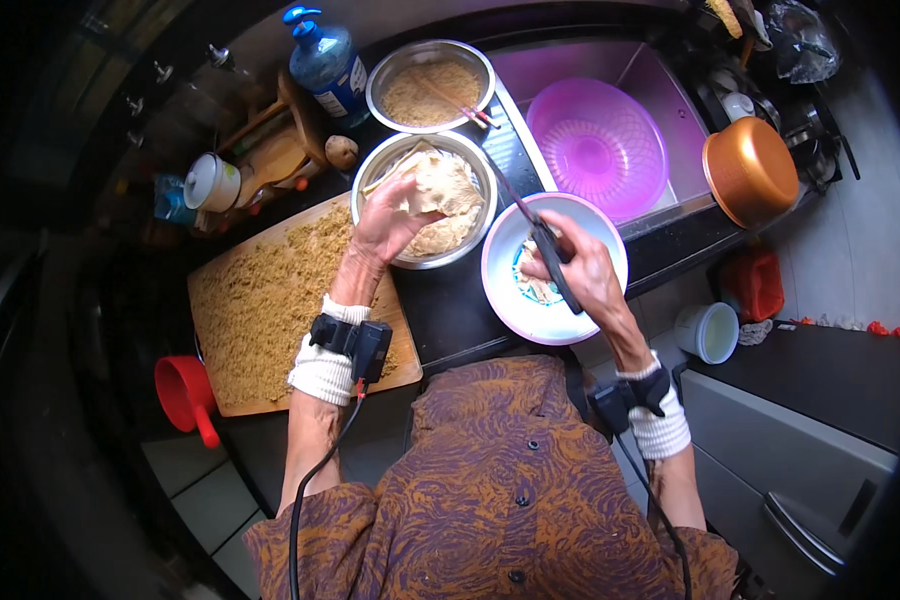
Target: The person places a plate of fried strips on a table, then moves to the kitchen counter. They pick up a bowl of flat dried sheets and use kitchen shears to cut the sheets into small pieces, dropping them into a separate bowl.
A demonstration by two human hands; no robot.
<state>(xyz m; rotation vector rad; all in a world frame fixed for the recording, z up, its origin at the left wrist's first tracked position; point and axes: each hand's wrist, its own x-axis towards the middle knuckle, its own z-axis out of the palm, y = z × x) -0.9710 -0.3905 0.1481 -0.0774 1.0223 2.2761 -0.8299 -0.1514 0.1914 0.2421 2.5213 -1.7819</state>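
My left hand [397, 221] grips a pale, thin, crumpled sheet of food [439, 180] over a metal bowl [486, 161] that holds more of the same pale food. In my right hand [585, 262] is the black handle of a knife [551, 259], its dark blade pointing up and left between the bowls. That hand is above a white plastic bowl with a pink rim [510, 319], where pale pieces [532, 281] lie at the bottom. Behind, a second metal bowl [375, 86] holds brown crumbly food, with chopsticks [469, 112] resting across its rim.
Brown crumbs cover a wooden board [405, 352] at left, beside a red plastic dipper [184, 386]. A pink plastic basin [607, 150] sits in the sink [682, 120]. An orange pot [754, 172] stands right of it; a blue pump bottle [330, 71] stands at the back.
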